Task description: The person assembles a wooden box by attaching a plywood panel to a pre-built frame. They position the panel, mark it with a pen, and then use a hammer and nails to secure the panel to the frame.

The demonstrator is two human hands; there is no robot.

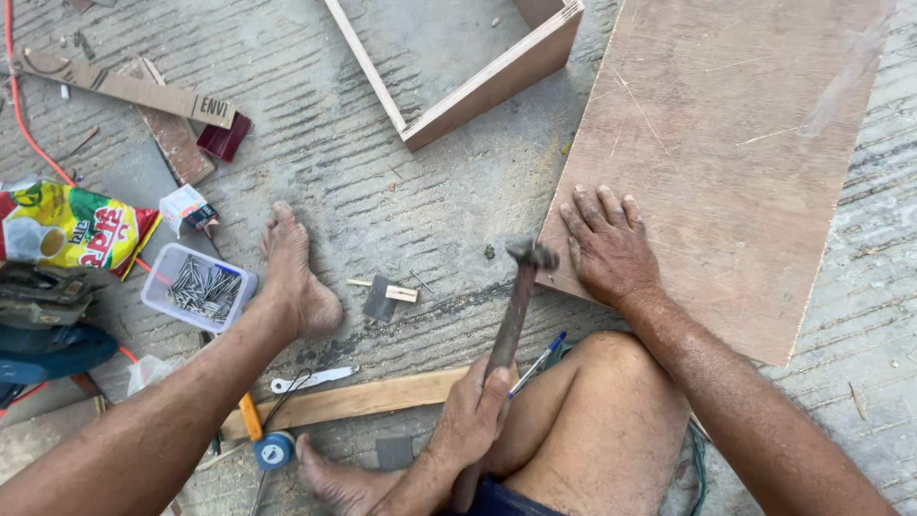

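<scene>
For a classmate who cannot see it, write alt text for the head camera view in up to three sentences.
A seated person's left hand grips a hammer raised near the corner of a plywood sheet, which the right hand presses flat on the concrete floor. Nearby lie a plastic tub of nails, a wooden strip and a wooden frame.

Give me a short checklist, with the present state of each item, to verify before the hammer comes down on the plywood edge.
1. Left hand grips the dark-handled hammer: ok.
2. Right hand lies flat on the brown plywood sheet, holding it: ok.
3. Right fingers away from the hammer head: not ok, they are close.
4. Nail placed under the head: cannot tell.
5. Clear plastic box of nails near: ok, beside the foot.
</scene>
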